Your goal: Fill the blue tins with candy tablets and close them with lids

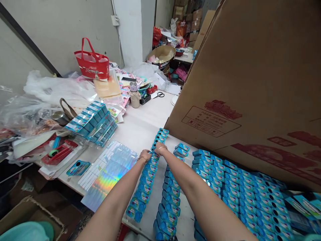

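A long row of small blue boxes [147, 179] runs away from me across the white table. My left hand [145, 155] is at the left side of this row, its fingers closed against one box. Just to its right, my right hand [159, 148] bends over the same row with its fingers curled together; whatever they hold is hidden. Boxes nearer me in the row show blue round discs on top, while those beyond my hands show dark round openings. A shiny rainbow sheet with white strips [107, 167] lies left of my left forearm.
A second row of blue boxes [168, 209] and a dense block of them [245, 197] stand right, beside a tall cardboard carton [235, 83]. Wrapped blue packs [91, 122], a red tape dispenser [59, 152], a loose blue box [78, 168], a bottle [134, 97] and scissors [159, 95] lie around.
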